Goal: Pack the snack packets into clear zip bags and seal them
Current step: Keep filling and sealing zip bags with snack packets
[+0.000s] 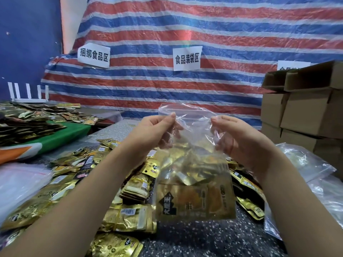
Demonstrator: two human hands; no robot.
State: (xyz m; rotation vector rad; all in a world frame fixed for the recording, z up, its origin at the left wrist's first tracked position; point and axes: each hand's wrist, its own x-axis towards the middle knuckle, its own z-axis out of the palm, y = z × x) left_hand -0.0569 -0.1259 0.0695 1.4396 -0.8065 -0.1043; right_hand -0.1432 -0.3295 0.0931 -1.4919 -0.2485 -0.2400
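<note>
**Asker:** What are the hands doing?

**Describer:** Both are raised over the table (194, 236). The left hand (154, 130) and right hand (239, 136) each pinch one top corner of a clear zip bag (193, 164), fingers and thumbs clamped on the plastic. The bag hangs between them, several gold snack packets (193, 199) settled at its bottom. More loose packets (74, 175) are heaped on the table, mostly to the left.

**Asker:** Is it sealed?

**Describer:** It looks unsealed; the mouth puckers open between the thumbs.

**Asker:** How best to close it?

**Describer:** Probably pull the rim taut and level, line up the two zip tracks, then press along from one corner to the other, squeezing air out first.
</note>
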